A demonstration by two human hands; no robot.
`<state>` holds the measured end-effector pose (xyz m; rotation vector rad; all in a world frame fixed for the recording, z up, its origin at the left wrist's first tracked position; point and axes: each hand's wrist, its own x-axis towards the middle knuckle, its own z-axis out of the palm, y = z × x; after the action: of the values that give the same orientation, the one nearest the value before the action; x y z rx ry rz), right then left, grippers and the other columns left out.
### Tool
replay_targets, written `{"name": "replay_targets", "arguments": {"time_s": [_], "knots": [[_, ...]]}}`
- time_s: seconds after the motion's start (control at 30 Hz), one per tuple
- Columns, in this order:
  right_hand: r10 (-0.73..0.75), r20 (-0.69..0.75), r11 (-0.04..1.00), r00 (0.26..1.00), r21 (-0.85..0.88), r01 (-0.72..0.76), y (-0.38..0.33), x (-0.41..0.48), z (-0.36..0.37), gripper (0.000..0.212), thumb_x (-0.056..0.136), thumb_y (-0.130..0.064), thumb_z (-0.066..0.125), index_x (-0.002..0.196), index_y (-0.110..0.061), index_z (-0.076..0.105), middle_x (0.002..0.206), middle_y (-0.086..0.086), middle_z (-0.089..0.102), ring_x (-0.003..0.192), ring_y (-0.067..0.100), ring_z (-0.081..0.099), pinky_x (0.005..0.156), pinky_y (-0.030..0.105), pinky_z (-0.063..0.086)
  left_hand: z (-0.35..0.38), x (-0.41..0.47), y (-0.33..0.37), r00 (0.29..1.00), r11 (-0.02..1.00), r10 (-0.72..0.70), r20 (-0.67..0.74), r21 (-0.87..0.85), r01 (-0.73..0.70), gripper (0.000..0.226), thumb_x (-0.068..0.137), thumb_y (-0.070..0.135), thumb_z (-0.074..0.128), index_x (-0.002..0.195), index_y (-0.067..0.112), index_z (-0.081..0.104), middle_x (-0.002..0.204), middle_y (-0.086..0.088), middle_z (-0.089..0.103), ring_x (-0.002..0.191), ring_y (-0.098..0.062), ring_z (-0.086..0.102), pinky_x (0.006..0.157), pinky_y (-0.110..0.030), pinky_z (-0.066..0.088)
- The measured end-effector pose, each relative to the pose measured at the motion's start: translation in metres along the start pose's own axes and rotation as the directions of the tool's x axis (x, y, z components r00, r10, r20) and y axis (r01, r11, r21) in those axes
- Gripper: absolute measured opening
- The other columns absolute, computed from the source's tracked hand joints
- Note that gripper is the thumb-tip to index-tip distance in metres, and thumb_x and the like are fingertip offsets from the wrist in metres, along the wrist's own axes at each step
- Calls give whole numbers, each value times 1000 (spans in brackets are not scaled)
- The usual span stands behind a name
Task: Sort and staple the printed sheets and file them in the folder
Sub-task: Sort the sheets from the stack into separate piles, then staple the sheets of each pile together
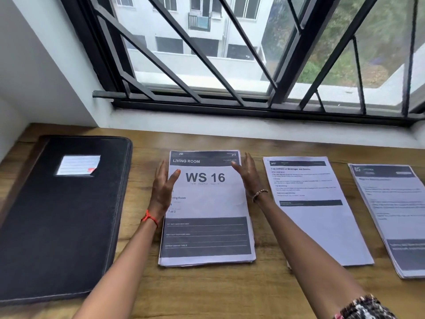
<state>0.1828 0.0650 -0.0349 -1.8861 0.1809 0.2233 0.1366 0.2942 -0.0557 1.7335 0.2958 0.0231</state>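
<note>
Three stacks of printed sheets lie on the wooden table [207, 291]. The middle stack [207, 226] has "LIVING ROOM" and "WS 16" on its top page. My left hand [162, 192] stands edge-on against that stack's left side, fingers straight. Along its upper right edge is my right hand [247, 176], fingers also straight. A second stack [322, 222] lies to the right, and a third stack [395, 217] reaches the frame's right edge. A closed black folder [59, 226] with a white label lies at the left. No stapler is in view.
A white wall [34, 77] and a window sill [230, 127] with a black barred window [207, 65] border the table's far side. Bare wood shows along the front edge and between the stacks.
</note>
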Motion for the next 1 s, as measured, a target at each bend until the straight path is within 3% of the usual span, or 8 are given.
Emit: {"name": "replay_targets", "arguments": {"time_s": [0.1, 0.17, 0.33, 0.47, 0.63, 0.8, 0.9, 1.0], "knots": [[-23, -18, 1000, 1000, -4, 23, 1, -10, -11, 88, 77, -45, 57, 148, -13, 15, 155, 4, 17, 142, 17, 18, 110, 27, 19, 11, -12, 22, 995, 991, 94, -37, 105, -89, 79, 81, 45, 48, 149, 12, 23, 157, 1, 16, 138, -2, 14, 111, -23, 14], [-66, -33, 997, 997, -40, 65, 3, -22, -21, 83, 79, -43, 57, 147, -13, 19, 155, 4, 19, 142, 17, 19, 113, 29, 19, 23, -18, 31, 988, 973, 156, -12, 173, -151, 72, 89, 39, 52, 148, 9, 24, 157, -2, 16, 141, -7, 15, 112, -24, 14], [-250, -31, 895, 968, -390, 218, 10, -55, -61, 58, 89, -21, 60, 139, -3, 36, 153, 9, 23, 143, 20, 19, 114, 26, 15, 80, -39, 49, 948, 886, 281, 148, 341, -315, 63, 92, 20, 58, 145, 5, 28, 157, -8, 16, 146, -20, 11, 116, -31, 12], [-323, 43, 758, 945, -587, 286, 38, -81, -104, 51, 89, -18, 60, 133, 1, 43, 152, 12, 26, 142, 23, 24, 116, 33, 22, 138, -70, 50, 886, 759, 302, 352, 473, -447, 67, 91, 30, 58, 146, 8, 26, 158, -9, 8, 146, -21, 3, 118, -39, 5], [-302, -38, 750, 953, -626, 213, 70, -102, -177, 47, 92, -18, 56, 134, -1, 43, 152, 12, 26, 143, 21, 22, 113, 24, 17, 221, -109, 60, 791, 651, 266, 551, 503, -569, 89, 79, 63, 33, 149, 12, 14, 159, -5, -2, 147, -21, -4, 117, -38, 0], [-350, -120, 740, 929, -644, 195, 88, -123, -277, 41, 93, -14, 52, 131, 2, 47, 143, 14, 37, 138, 26, 30, 111, 22, 17, 316, -133, 79, 762, 676, 275, 586, 445, -587, 72, 95, 44, 45, 150, 13, 12, 159, -1, -3, 146, -16, -10, 115, -36, -11], [-303, -212, 778, 929, -618, 113, 112, -126, -349, 41, 88, -19, 51, 122, 5, 53, 137, 22, 42, 132, 32, 38, 108, 33, 29, 377, -146, 91, 766, 721, 264, 586, 408, -561, 71, 95, 39, 49, 150, 12, 14, 159, -3, 2, 146, -17, -4, 115, -37, -4], [-254, -332, 786, 908, -618, -6, 139, -130, -414, 35, 85, -12, 52, 112, 8, 57, 123, 26, 50, 119, 39, 48, 102, 32, 33, 425, -160, 102, 780, 777, 254, 572, 360, -517, 72, 94, 36, 53, 149, 9, 15, 158, -7, 9, 146, -21, 7, 116, -35, 7]]}}
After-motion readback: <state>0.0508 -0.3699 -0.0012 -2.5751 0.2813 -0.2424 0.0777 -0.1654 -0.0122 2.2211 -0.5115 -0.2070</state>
